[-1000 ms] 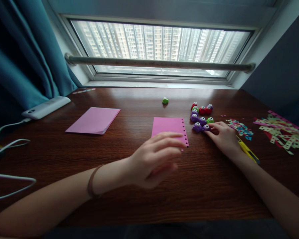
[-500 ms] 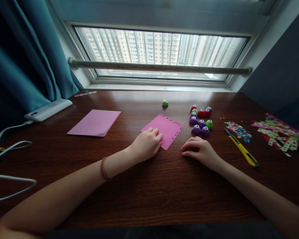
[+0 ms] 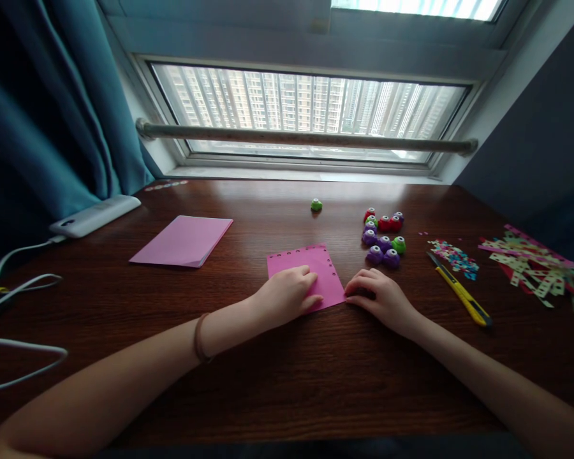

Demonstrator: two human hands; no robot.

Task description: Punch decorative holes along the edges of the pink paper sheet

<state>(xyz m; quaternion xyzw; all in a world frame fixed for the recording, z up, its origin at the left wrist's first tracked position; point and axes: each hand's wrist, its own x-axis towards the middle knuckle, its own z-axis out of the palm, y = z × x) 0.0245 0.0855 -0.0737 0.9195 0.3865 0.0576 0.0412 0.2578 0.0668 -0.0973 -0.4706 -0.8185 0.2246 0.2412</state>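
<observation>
A pink sheet (image 3: 326, 280) with small punched holes along its far and right edges lies on the brown table. My left hand (image 3: 289, 293) rests on it with curled fingers, pressing its left part. At the sheet's near right corner, my right hand (image 3: 380, 294) has thumb and fingertips brought together; whether the corner is between them is too small to tell. Beyond my right hand stand several small punches (image 3: 384, 242) in purple, red and green. One green punch (image 3: 316, 204) stands apart, behind the sheet.
At the left lie a stack of pink paper (image 3: 184, 241), a white device (image 3: 95, 215) and its cable. On the right are a yellow cutter knife (image 3: 463, 296), colourful paper bits (image 3: 455, 256) and cut strips (image 3: 530, 264). A window with a rail (image 3: 306, 138) is behind.
The pink sheet has turned and come nearer, its corner now at my right fingertips. My left hand has shifted slightly right with it. The camera view has tilted a little upward.
</observation>
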